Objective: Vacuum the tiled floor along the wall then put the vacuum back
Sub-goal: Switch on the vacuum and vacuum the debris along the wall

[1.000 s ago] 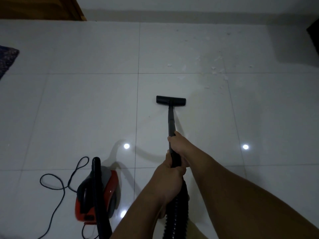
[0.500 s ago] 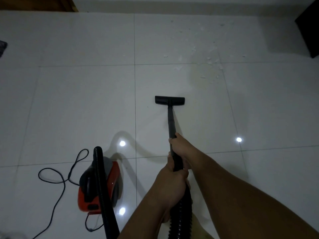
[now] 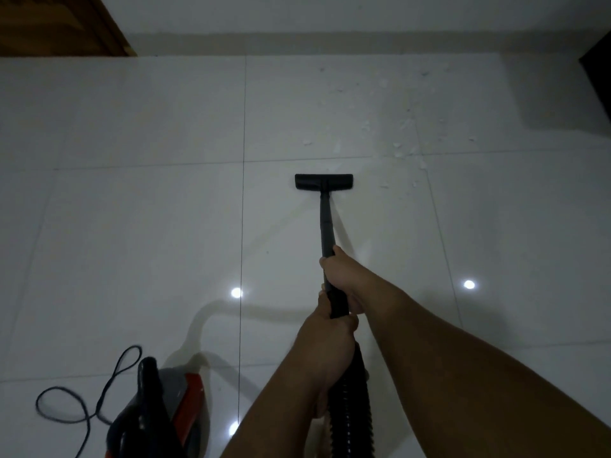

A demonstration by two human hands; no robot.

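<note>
We see a black vacuum wand running straight away from us across a glossy white tiled floor, ending in a flat black floor nozzle that rests on a tile in the middle of the view. Both bare hands grip the wand: the right hand is wrapped around it farther forward, and the left hand is closed around it just behind, where the wand meets a ribbed black hose dropping toward the bottom edge. Small pale crumbs of debris lie scattered on the tiles beyond and to the right of the nozzle, near the pale wall that crosses the top. At lower left sits the red and black vacuum body, well apart from the nozzle, with a black power cord looped on the floor beside it. A brown wooden door fills the upper left corner, and bright ceiling lights reflect as spots on the tiles.
</note>
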